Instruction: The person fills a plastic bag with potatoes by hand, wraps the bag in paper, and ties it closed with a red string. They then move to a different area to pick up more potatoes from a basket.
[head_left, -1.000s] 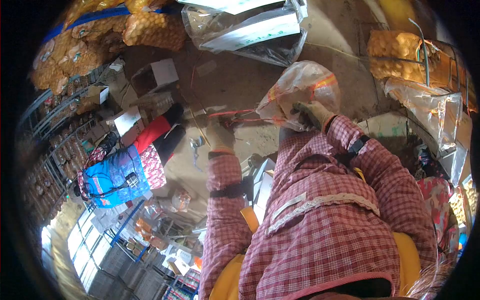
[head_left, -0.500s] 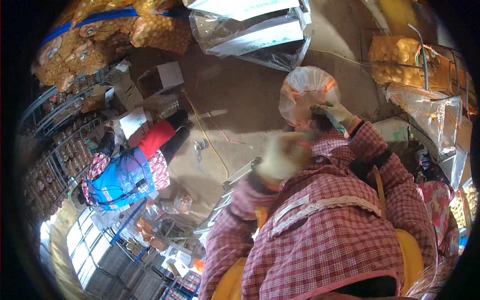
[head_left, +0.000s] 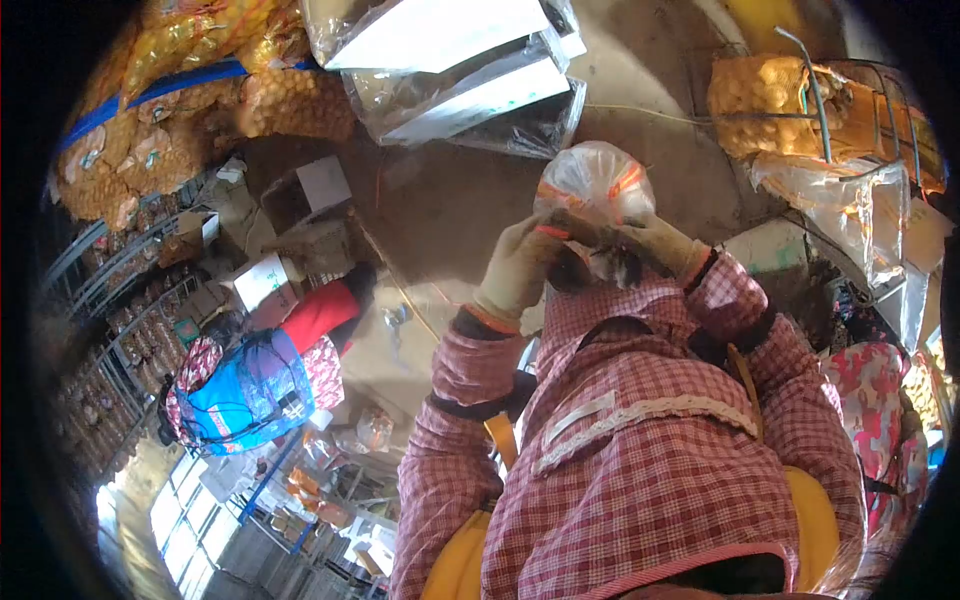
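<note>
A clear plastic bag [head_left: 597, 172] with orange markings, rounded and filled, is in front of my chest with its gathered end towards me. My left hand [head_left: 520, 268], in a pale work glove, is closed at the near left side of the bag, with a small red-orange strip at its fingertips. On the other side, my gloved right hand [head_left: 662, 245] is closed at the gathered end. Dark shapes between the two hands partly hide the fingers. Both forearms are in checked pink sleeves.
White boxes in clear plastic [head_left: 470, 95] lie ahead. Filled net sacks [head_left: 295, 105] are stacked at upper left, and another net sack [head_left: 765, 105] is at right by metal bars [head_left: 820, 100]. A person [head_left: 245, 385] in blue and red bends beside boxes on the left.
My left hand, blurred and lower before, has come up to the bag beside my right hand. The bag has shifted slightly left and down in view.
</note>
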